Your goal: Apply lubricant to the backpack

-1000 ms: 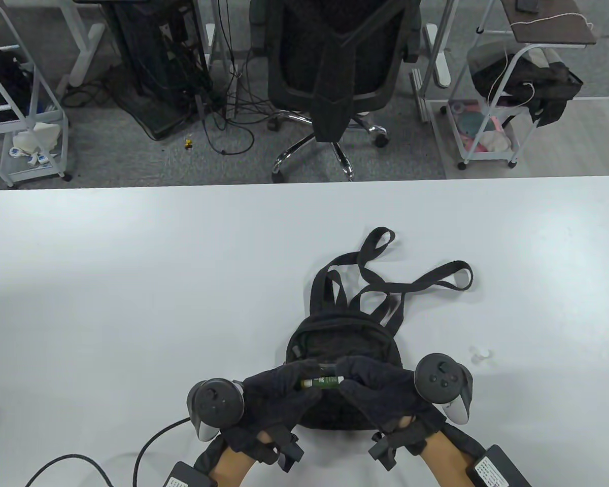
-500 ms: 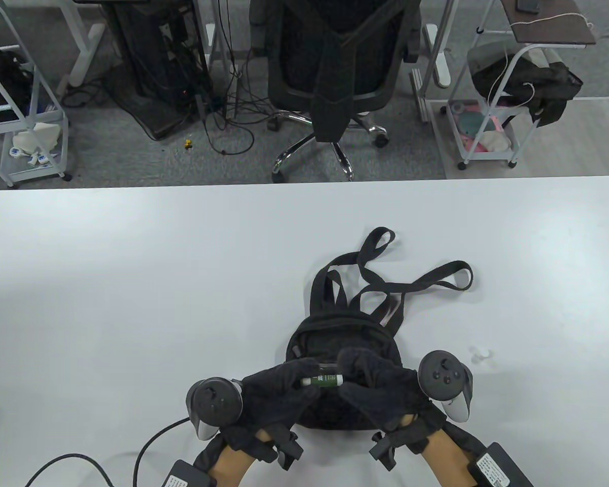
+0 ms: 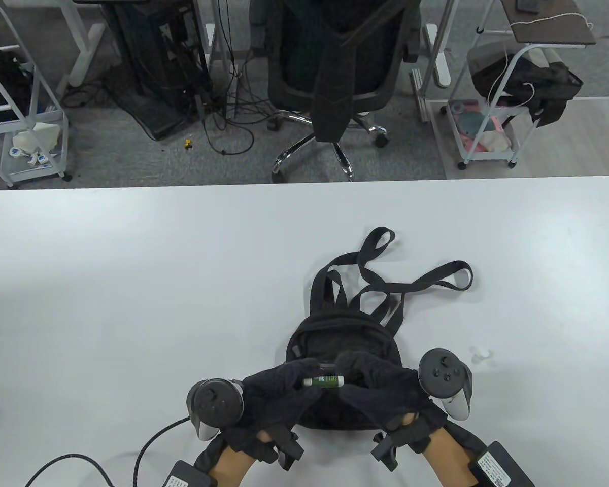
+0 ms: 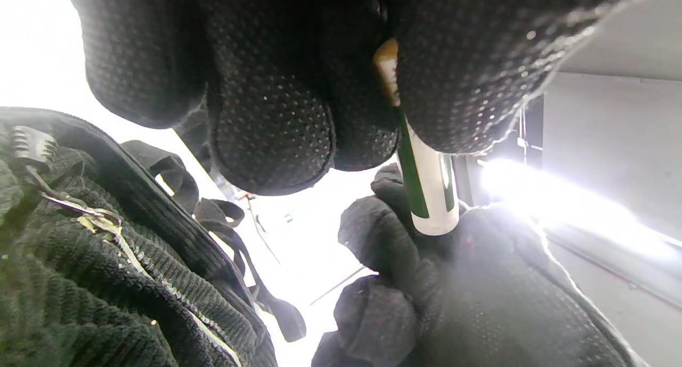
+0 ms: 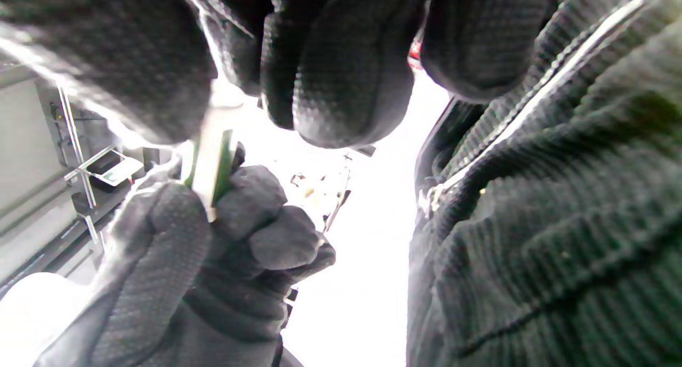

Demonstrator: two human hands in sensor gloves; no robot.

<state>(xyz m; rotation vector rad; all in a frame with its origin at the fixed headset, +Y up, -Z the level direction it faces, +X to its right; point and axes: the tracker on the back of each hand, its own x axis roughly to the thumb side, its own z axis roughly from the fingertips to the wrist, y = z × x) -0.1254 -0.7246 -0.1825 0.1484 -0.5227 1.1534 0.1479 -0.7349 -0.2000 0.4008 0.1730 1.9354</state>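
A small black backpack (image 3: 345, 340) lies on the white table (image 3: 132, 279) near the front edge, straps spread to the far side. Its zipper shows in the left wrist view (image 4: 96, 218) and the right wrist view (image 5: 511, 127). Both hands are just above its near part. A small green-and-white lubricant tube (image 3: 325, 381) lies sideways between them. My left hand (image 3: 279, 388) grips one end and my right hand (image 3: 373, 385) grips the other. The tube also shows in the left wrist view (image 4: 429, 191) and the right wrist view (image 5: 210, 164).
A small clear cap-like piece (image 3: 479, 355) lies on the table to the right of the backpack. A black office chair (image 3: 335, 66) stands beyond the far table edge. A black cable (image 3: 147, 446) runs along the front left.
The hands and tube have barely moved. The right hand has shifted very slightly to the left around its end of the tube.
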